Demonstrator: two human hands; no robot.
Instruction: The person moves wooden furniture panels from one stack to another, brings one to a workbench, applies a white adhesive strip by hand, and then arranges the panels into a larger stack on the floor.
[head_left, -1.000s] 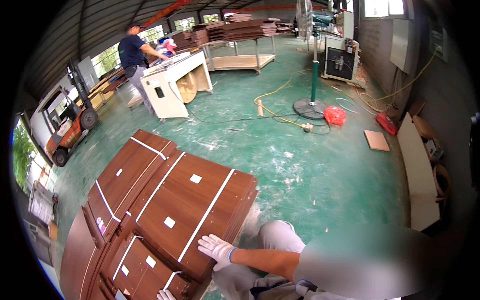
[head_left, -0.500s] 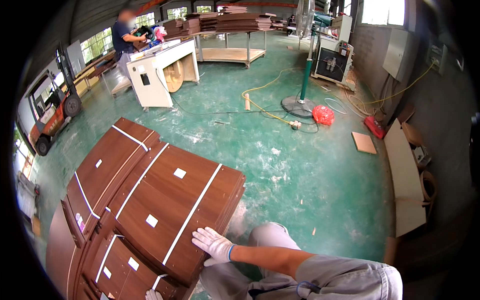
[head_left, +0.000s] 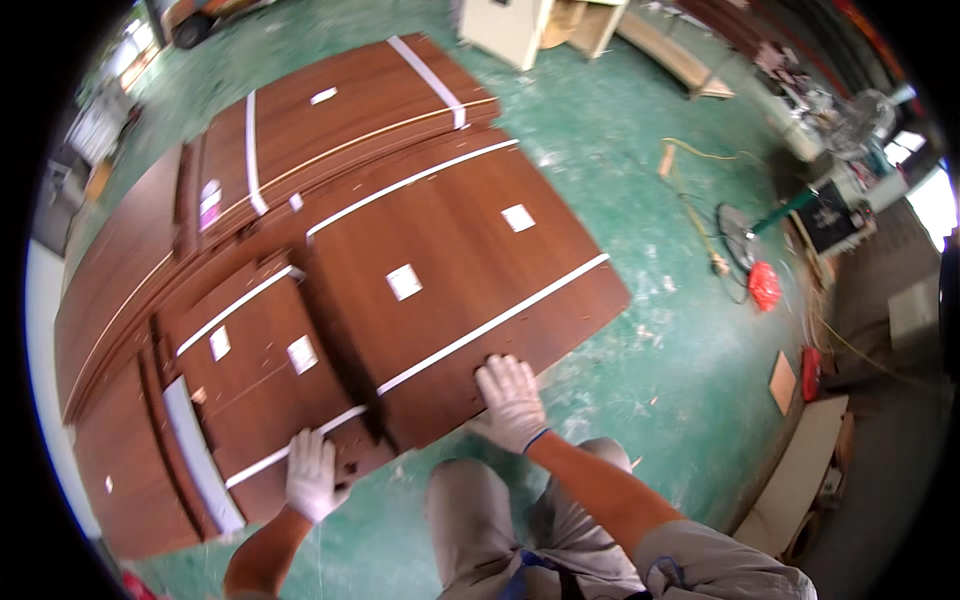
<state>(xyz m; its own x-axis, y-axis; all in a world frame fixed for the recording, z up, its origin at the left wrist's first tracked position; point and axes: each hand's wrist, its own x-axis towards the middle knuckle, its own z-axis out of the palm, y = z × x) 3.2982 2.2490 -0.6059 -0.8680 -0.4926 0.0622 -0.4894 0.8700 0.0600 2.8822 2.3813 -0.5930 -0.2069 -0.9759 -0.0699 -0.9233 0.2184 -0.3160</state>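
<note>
Brown wood panels lie stacked and bundled with white straps in front of me. My right hand (head_left: 512, 405), in a white glove, rests on the near edge of the large strapped panel stack (head_left: 455, 255), fingers stretched over its top and thumb at the side. On the smaller strapped panel stack (head_left: 262, 385) to its left lies my gloved left hand (head_left: 314, 477), fingers extended across the near edge beside the white strap (head_left: 275, 462). Neither hand is wrapped round anything. Small white labels (head_left: 404, 282) are stuck on the panels.
Another strapped stack (head_left: 340, 120) lies beyond, with more brown panels (head_left: 125, 465) at the left. A pale strip (head_left: 203, 455) lies among them. On the green floor at right are a fan base (head_left: 737, 238), a red plastic bag (head_left: 764, 287), a yellow cable (head_left: 695, 222) and a square board (head_left: 783, 383).
My view has turned down and left toward the stacks. My left hand, barely in view before, now shows fully on the smaller stack. My right hand stays at the large stack's near edge.
</note>
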